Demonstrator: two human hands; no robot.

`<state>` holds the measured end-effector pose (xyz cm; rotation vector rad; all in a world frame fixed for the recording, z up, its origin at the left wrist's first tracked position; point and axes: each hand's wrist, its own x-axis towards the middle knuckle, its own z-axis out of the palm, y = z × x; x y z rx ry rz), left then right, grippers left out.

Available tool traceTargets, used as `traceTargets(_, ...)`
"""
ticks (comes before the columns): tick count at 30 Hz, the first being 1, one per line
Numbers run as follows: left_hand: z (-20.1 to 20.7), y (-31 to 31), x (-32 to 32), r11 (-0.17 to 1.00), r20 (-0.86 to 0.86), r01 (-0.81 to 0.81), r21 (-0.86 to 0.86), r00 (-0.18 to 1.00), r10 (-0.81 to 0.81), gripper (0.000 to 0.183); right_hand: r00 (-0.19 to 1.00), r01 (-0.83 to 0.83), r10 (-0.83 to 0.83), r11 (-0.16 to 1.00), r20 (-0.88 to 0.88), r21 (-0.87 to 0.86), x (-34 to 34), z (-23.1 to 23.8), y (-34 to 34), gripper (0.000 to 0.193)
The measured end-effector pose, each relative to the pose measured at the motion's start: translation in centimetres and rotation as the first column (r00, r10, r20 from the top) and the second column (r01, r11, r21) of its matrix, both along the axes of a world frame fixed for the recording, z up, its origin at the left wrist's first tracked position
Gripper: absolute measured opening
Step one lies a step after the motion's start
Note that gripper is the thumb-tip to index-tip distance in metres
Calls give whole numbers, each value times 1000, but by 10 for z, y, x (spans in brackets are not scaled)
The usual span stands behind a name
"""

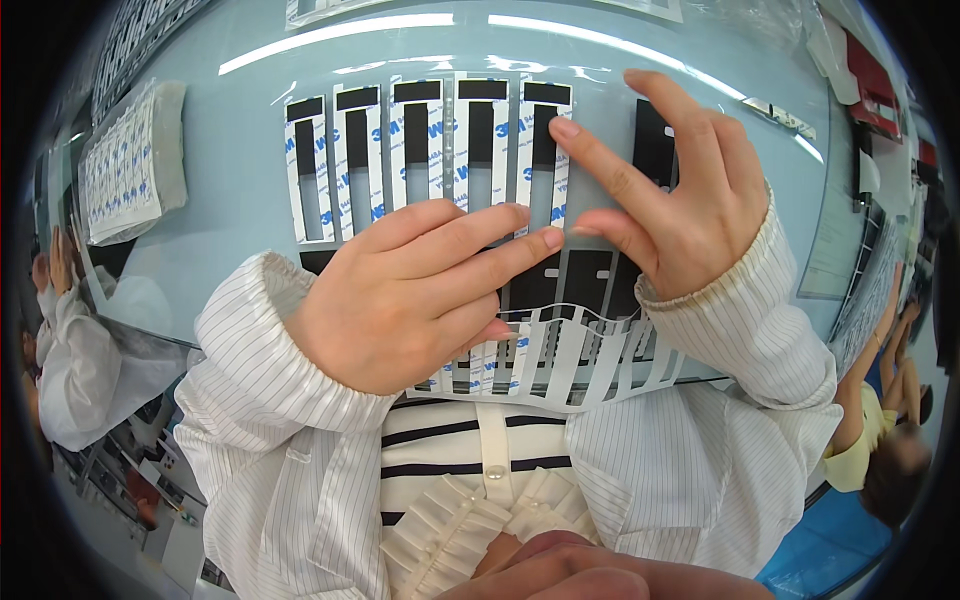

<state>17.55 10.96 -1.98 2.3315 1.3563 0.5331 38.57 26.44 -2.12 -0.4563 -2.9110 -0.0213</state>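
Observation:
A row of flat rectangular frames (420, 170) lies on the table, each with white-and-blue printed adhesive liner on its sides and a black T-shaped area at the top. My left hand (395, 290) reaches over them with fingers stretched out; two fingertips touch or nearly touch the bottom of the rightmost frame (526, 200). The index fingertip of my right hand (690, 200) is at that frame's upper right side. Its thumb points toward the lower corner, and its other fingers are spread. Neither hand visibly grips anything. Black flat pieces (535, 292) lie partly hidden below my hands.
A slotted white sheet (572, 385) curls up at the near table edge against my clothing. Another black piece (648, 140) lies by my right hand. A plastic-wrapped stack of printed sheets (135, 165) stands at left. Other people work at left (75, 350) and right (860, 435).

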Motion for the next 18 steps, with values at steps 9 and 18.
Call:
traceTargets(9,-8,-1,1,1000,20,-18,3,1000,18,31,998,48,-53,992,34,120,-9,-9,3,56)
traceTargets(18,0,-3,10,999,-34,-16,44,999,18,31,984,140,-116,973,133,-182,-8,26,2,65)
